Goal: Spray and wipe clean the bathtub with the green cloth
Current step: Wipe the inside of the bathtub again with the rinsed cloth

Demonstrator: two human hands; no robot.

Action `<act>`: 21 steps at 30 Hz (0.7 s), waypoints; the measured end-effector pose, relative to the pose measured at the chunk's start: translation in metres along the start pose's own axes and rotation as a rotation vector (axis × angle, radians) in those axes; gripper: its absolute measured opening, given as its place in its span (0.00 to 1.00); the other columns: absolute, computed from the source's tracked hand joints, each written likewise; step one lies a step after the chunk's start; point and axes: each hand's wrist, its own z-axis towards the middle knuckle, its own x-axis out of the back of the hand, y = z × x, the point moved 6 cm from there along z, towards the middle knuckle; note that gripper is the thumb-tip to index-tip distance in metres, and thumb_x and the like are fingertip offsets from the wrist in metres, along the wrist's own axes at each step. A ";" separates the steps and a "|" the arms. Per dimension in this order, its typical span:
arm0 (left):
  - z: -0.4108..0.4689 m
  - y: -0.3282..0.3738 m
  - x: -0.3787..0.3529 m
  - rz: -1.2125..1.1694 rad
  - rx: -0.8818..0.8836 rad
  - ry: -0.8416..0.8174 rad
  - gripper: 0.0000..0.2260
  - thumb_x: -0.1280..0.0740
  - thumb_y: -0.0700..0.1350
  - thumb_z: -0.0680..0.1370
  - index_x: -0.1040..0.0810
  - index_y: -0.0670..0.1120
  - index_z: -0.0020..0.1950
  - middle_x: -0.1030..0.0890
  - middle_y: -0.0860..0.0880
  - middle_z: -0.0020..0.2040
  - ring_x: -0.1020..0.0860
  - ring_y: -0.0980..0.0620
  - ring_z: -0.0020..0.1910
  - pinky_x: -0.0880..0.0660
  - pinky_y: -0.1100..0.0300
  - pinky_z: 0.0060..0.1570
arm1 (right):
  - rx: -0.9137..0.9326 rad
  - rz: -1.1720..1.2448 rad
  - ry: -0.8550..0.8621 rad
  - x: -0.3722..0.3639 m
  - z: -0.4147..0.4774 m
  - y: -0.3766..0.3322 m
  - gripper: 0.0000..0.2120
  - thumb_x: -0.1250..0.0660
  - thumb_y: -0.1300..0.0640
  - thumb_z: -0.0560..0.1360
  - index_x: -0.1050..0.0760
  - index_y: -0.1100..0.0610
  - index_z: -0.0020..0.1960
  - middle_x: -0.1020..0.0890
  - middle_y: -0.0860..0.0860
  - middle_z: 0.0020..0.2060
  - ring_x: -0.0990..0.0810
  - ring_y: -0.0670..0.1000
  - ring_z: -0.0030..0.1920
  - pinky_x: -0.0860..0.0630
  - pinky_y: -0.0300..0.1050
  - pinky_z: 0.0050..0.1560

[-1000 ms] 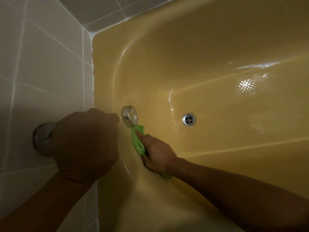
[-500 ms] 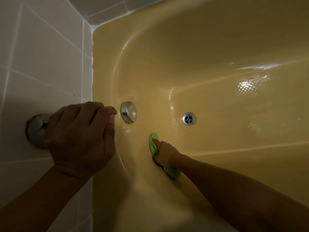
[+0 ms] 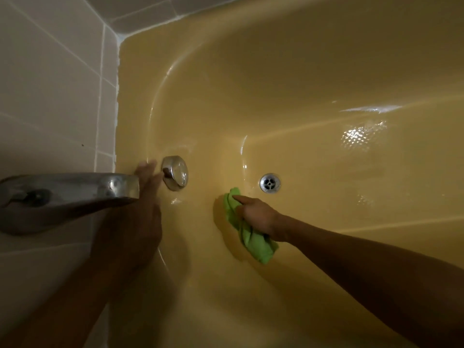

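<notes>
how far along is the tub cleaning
Done: spraying, probably; the tub floor shows wet droplets right of the drain. In hand: the right hand grips the cloth and presses it to the curved end beside the drain. Left: likely the far wall and floor, though whether they were wiped cannot be told.
</notes>
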 end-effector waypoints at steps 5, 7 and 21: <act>0.031 -0.024 -0.006 -0.119 0.058 0.208 0.24 0.46 0.42 0.85 0.39 0.41 0.83 0.42 0.46 0.84 0.44 0.46 0.83 0.45 0.35 0.79 | 0.300 0.041 -0.016 -0.044 -0.034 -0.040 0.25 0.39 0.55 0.82 0.34 0.45 0.78 0.24 0.46 0.66 0.23 0.47 0.61 0.28 0.40 0.65; 0.035 -0.027 -0.007 -0.175 0.109 0.261 0.23 0.45 0.40 0.85 0.36 0.40 0.81 0.38 0.45 0.83 0.41 0.46 0.82 0.43 0.36 0.78 | 0.498 -0.016 0.039 -0.061 -0.054 -0.063 0.30 0.32 0.57 0.80 0.36 0.49 0.80 0.24 0.48 0.64 0.23 0.46 0.59 0.27 0.39 0.63; 0.041 -0.019 -0.002 -0.294 0.101 0.290 0.23 0.44 0.32 0.80 0.31 0.32 0.75 0.33 0.38 0.78 0.36 0.38 0.79 0.40 0.30 0.75 | 0.768 -0.410 0.313 -0.082 -0.003 -0.053 0.27 0.42 0.55 0.80 0.37 0.58 0.78 0.29 0.56 0.60 0.27 0.57 0.56 0.24 0.51 0.54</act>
